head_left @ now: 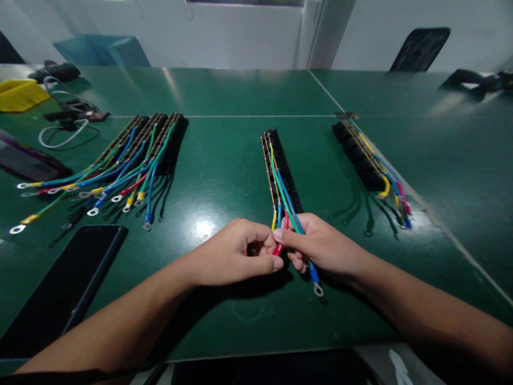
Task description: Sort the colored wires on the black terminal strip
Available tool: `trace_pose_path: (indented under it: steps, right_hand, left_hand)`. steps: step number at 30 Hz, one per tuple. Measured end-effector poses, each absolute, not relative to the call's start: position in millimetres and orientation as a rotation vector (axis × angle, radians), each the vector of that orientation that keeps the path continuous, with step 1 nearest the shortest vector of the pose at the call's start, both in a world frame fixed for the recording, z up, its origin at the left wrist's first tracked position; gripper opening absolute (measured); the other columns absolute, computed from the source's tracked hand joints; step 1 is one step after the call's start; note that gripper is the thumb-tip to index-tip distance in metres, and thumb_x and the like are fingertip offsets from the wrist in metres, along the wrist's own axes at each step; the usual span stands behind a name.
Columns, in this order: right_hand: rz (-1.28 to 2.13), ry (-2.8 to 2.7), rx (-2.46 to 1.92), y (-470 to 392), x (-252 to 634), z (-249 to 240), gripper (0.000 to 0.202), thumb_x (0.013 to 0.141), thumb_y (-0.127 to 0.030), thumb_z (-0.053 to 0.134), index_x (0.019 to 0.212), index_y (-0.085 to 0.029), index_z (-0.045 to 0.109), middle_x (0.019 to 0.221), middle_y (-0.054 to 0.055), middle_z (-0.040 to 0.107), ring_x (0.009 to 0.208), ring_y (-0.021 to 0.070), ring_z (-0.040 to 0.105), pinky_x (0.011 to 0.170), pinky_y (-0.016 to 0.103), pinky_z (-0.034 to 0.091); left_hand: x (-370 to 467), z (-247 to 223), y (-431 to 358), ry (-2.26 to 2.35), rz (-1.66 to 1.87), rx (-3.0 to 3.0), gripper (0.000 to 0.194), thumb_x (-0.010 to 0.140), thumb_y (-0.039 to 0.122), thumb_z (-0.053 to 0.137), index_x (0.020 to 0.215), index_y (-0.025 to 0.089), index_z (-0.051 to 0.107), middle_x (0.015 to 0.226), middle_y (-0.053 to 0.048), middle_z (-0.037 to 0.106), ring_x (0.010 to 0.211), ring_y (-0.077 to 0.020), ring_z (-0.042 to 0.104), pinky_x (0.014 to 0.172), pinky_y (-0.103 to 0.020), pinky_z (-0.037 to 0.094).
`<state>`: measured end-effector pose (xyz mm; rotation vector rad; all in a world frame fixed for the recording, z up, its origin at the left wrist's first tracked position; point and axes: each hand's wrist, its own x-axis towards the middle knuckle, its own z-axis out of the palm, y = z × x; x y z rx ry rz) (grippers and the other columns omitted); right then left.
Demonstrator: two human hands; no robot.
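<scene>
A long black connector strip (285, 171) with metal contacts lies in front of me, its coloured wires running toward me. My left hand (244, 251) pinches the end of the red wire (278, 249), by its red sleeve; the tip is hidden in the fingers. My right hand (316, 240) is closed around the wire bundle just below the strip, its thumb on the red wire. From under that hand a blue-sleeved ring terminal (318, 289) sticks out toward me. Yellow, green and blue wires (289, 200) pass above the fingers.
Several similar wired strips (160, 139) lie side by side at left, ring terminals toward me. Another wired strip (358, 155) lies at right. A phone (64, 283) rests near my left forearm. Cables (66, 120) and a yellow object (24, 95) are at far left, on the green table (224, 160).
</scene>
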<state>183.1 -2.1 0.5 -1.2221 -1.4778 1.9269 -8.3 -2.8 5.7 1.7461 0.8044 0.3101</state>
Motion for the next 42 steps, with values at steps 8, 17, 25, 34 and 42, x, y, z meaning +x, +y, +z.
trace_pose_path:
  steps: [8, 17, 25, 34, 42]
  right_hand:
    - [1.922, -1.501, -1.217, -2.5, 182.6, 2.0, 0.028, 0.087, -0.040, 0.058, 0.075, -0.015, 0.057, 0.046, -0.005, 0.051, 0.038, 0.0056, 0.044, 0.038, 0.016, 0.036]
    - [1.921, -1.500, -1.214, -2.4, 182.9, 2.4, 0.026, 0.085, -0.037, 0.060, 0.072, -0.015, 0.057, 0.046, -0.005, 0.052, 0.038, 0.0052, 0.043, 0.038, 0.016, 0.036]
    - [1.908, -1.464, -1.257, -2.1, 182.0, 2.2, 0.022, 0.083, -0.035, 0.062, 0.074, -0.015, 0.056, 0.043, -0.006, 0.050, 0.035, 0.0059, 0.043, 0.037, 0.017, 0.037]
    - [1.879, -1.479, -1.246, -1.8, 181.6, 0.2, 0.022, 0.085, -0.032, 0.058, 0.071, -0.016, 0.056, 0.042, -0.006, 0.050, 0.035, 0.0058, 0.042, 0.036, 0.016, 0.034]
    - [1.868, -1.500, -1.231, -2.1, 182.2, -1.0, 0.022, 0.086, -0.032, 0.056, 0.070, -0.016, 0.056, 0.042, -0.005, 0.050, 0.035, 0.0062, 0.042, 0.037, 0.017, 0.034]
  left_hand:
    - [-5.7, 4.3, -4.9, 0.878, 0.333, 1.715, 0.022, 0.082, 0.033, 0.061, 0.075, 0.014, 0.053, 0.064, 0.005, 0.048, 0.057, -0.0062, 0.040, 0.050, -0.017, 0.030]
    - [-7.6, 5.0, -3.4, 0.799, 0.306, 1.609, 0.026, 0.084, 0.035, 0.059, 0.073, 0.013, 0.052, 0.063, 0.005, 0.044, 0.057, -0.0060, 0.036, 0.052, -0.019, 0.029]
    - [-6.2, 3.3, -4.8, 0.800, 0.340, 1.571, 0.023, 0.084, 0.032, 0.059, 0.072, 0.013, 0.050, 0.063, 0.005, 0.045, 0.056, -0.0059, 0.037, 0.051, -0.018, 0.030]
    - [-5.9, 2.7, -2.6, 0.795, 0.356, 1.537, 0.024, 0.080, 0.033, 0.063, 0.074, 0.012, 0.053, 0.066, 0.005, 0.047, 0.058, -0.0062, 0.040, 0.055, -0.019, 0.033]
    - [-5.2, 2.3, -3.0, 0.782, 0.365, 1.499, 0.023, 0.080, 0.031, 0.062, 0.070, 0.012, 0.052, 0.063, 0.004, 0.047, 0.057, -0.0060, 0.039, 0.054, -0.019, 0.032]
